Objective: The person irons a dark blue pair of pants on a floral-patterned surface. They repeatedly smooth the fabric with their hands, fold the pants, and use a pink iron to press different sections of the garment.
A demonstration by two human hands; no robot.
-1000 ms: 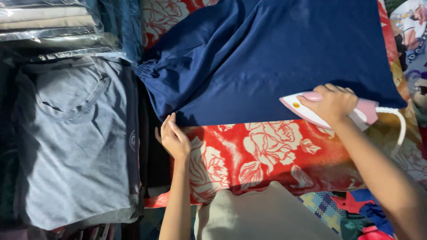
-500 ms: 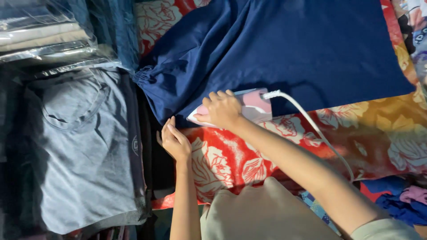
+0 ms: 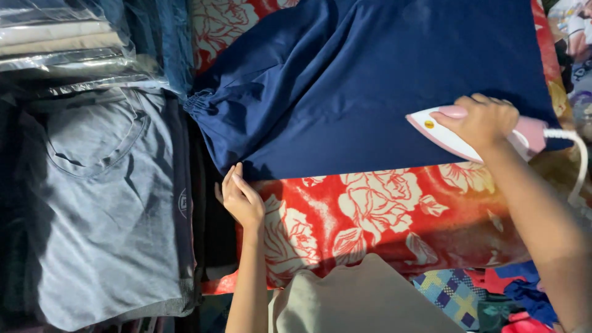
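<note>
Head view: we are gripping the pink-and-white iron (image 3: 475, 132) with our right hand (image 3: 484, 120) closed round its handle, at the right of the frame, on the navy garment (image 3: 376, 92). Our left hand (image 3: 242, 198) is lying open, holding nothing, at the cloth's lower-left corner. Resting the iron too long could be scorching the fabric; the white cord (image 3: 576, 163) could be snagging our arm.

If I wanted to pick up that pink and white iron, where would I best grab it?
By the pink handle on top of the pink and white iron, coming from above, as the right hand does now. The flat sole lies on the navy blue garment, so only the top is free. The white cord leaves the rear end.
</note>
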